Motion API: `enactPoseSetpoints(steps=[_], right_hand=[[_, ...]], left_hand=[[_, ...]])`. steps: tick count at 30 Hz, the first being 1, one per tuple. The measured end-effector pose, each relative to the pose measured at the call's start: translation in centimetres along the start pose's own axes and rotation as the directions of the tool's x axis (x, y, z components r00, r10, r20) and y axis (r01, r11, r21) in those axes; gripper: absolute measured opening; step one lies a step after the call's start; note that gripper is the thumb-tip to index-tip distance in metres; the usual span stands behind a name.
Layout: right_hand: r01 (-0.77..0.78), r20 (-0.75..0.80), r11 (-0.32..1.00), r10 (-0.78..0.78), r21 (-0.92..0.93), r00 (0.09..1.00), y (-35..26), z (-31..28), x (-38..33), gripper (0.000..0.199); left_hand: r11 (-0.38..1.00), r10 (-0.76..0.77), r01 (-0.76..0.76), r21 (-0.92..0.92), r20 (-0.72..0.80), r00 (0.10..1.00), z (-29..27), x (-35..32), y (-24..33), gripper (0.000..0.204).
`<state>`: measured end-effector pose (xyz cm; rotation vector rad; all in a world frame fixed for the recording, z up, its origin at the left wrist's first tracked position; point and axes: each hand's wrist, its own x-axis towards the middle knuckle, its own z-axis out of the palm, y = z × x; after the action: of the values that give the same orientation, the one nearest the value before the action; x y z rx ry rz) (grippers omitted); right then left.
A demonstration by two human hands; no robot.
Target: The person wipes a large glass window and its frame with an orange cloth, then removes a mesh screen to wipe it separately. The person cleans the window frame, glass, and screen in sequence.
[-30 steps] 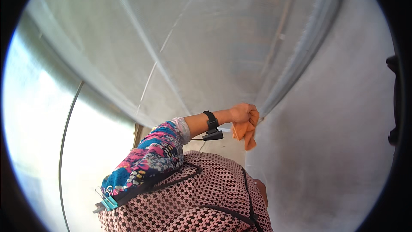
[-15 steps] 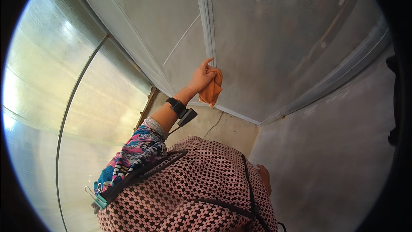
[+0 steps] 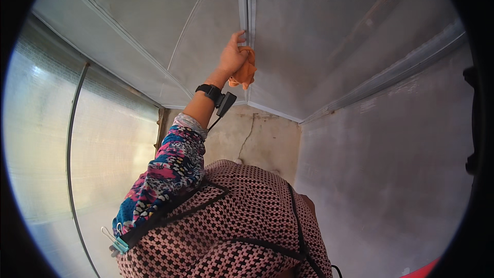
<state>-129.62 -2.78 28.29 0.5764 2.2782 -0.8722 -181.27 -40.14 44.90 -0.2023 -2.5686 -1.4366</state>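
Nearest the camera is the person's own torso in a pink-and-black checked garment point(image 3: 247, 221) with dark straps across it, and a small teal clip point(image 3: 119, 244) at the lower left of it. From that garment a left arm in a bright patterned sleeve point(image 3: 164, 175) rises up and away, a black wrist strap point(image 3: 212, 92) with a small dark device hanging just beyond the cuff. At the end of the arm the left hand point(image 3: 231, 59) is closed around a bunched orange cloth point(image 3: 246, 74), the fingers curled over it while one fingertip points up and touches the window frame; the cloth sits just right of and slightly below the palm, pressed against the frame. That frame, a pale vertical metal mullion point(image 3: 246, 0), runs with its long axis straight upward from the hand, so the uncovered length lies above the cloth. Mesh-covered panes point(image 3: 334, 36) spread to either side of the mullion. Below the hand is a cracked plaster wall point(image 3: 252, 139), left of it a translucent sheet with a dark cable point(image 3: 69, 139), and right of it a grey wall. The right hand is out of view. No packages, labels or signs show.
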Motion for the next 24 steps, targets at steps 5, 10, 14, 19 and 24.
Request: enactPoseSetpoints(steps=[5,10,14,19,24], right_hand=[[-0.084,-0.067,0.988,0.093,0.132,0.993,-0.5,2.5,-1.1,0.051],[-0.071,-0.068,0.926,0.104,0.372,0.992,-2.9,3.2,-1.2,0.050],[-0.036,-0.081,0.968,0.058,0.248,0.995,-6.5,1.2,-2.7,0.048],[-0.085,-0.120,0.982,0.106,0.166,0.987,-9.9,0.2,-5.2,0.047],[-0.153,-0.113,0.981,0.167,0.120,0.979,-8.0,3.3,-7.3,0.045]], left_hand=[[0.998,0.053,-0.054,0.022,0.009,0.999,0.6,0.1,-0.4,0.069],[0.999,0.032,-0.032,-0.010,-0.008,0.999,1.6,1.5,-0.7,0.075],[0.988,0.124,-0.119,0.101,-0.042,0.991,1.8,4.6,-1.3,0.066],[0.954,-0.011,0.056,-0.293,0.152,0.988,2.3,0.7,-2.5,0.049],[0.893,0.018,0.089,-0.441,0.233,0.972,2.3,-5.1,-2.8,0.033]])
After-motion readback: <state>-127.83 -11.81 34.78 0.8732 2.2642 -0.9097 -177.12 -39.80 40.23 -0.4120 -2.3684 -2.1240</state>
